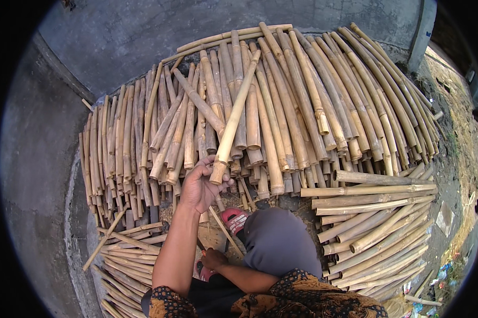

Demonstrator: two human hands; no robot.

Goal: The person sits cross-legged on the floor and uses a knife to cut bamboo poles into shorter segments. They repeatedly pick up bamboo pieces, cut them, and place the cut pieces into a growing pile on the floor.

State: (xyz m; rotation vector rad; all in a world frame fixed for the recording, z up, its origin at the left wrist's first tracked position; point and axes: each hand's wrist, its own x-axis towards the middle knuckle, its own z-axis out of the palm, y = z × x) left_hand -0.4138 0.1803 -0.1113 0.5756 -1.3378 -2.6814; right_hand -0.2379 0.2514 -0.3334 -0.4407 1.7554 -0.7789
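My left hand [200, 186] grips the lower end of a pale bamboo pole [237, 114], with fingers curled behind it. The pole slants up and away to the right, above the other poles, and its cut end points toward me. Lower down, beside my bent leg, my right hand [215, 258] is closed. A thin dark tool [200, 244] seems to stick out of it; its kind is too small to make out. A narrow bamboo strip [225, 231] lies slanted between the two hands.
A large stack of bamboo poles [297, 106] leans against the grey wall [143, 32]. Shorter piles of bamboo lie at the right [376, 233] and lower left [125, 267]. My red shoe [233, 218] is in front of the stack. Litter [443, 273] lies at the far right.
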